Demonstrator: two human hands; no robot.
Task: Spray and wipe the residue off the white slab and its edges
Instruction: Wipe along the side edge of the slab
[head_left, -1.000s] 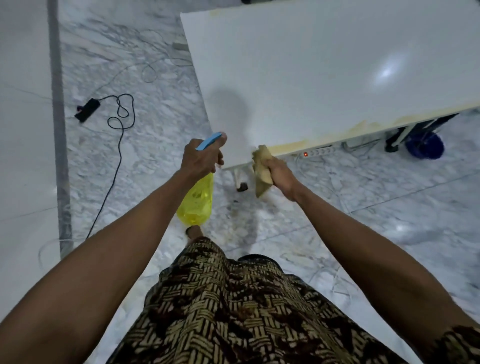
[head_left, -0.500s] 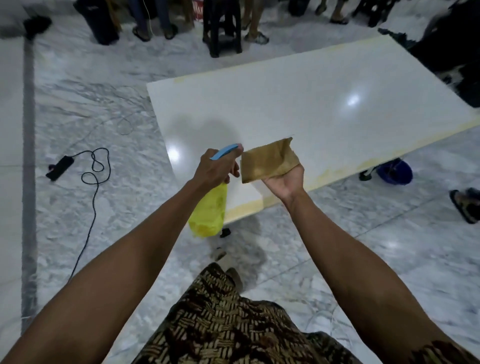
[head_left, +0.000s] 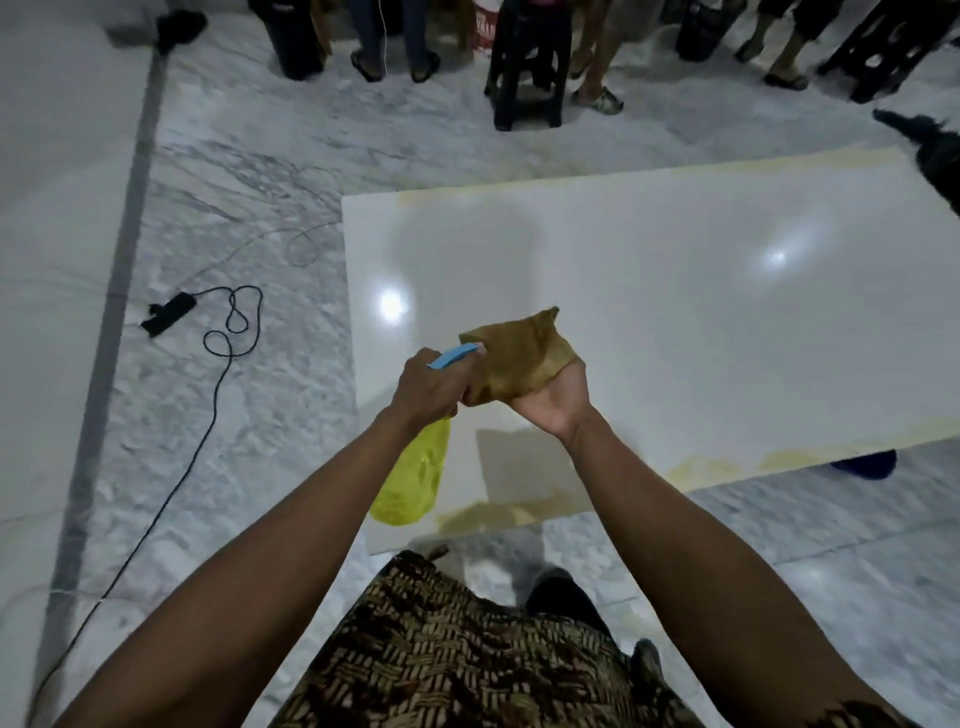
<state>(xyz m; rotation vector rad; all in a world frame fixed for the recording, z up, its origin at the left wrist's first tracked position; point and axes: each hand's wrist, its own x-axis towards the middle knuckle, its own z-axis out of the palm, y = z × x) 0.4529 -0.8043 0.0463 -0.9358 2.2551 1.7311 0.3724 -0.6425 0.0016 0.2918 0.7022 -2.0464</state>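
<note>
Spray bottle (head_left: 410, 480) in left hand (head_left: 434, 387) — nozzle against cloth (head_left: 519, 356)

Looking forward and steeply down from head height, close over both hands (head_left: 493, 387), seemingly near a corner of the slab (head_left: 675, 312).

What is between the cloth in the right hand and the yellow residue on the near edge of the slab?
Nothing visible. The cloth in the right hand is above the white slab; the residue lies uncovered below.

bare slab (head_left: 675, 312), stool (head_left: 527, 67) perhaps beyond
</note>
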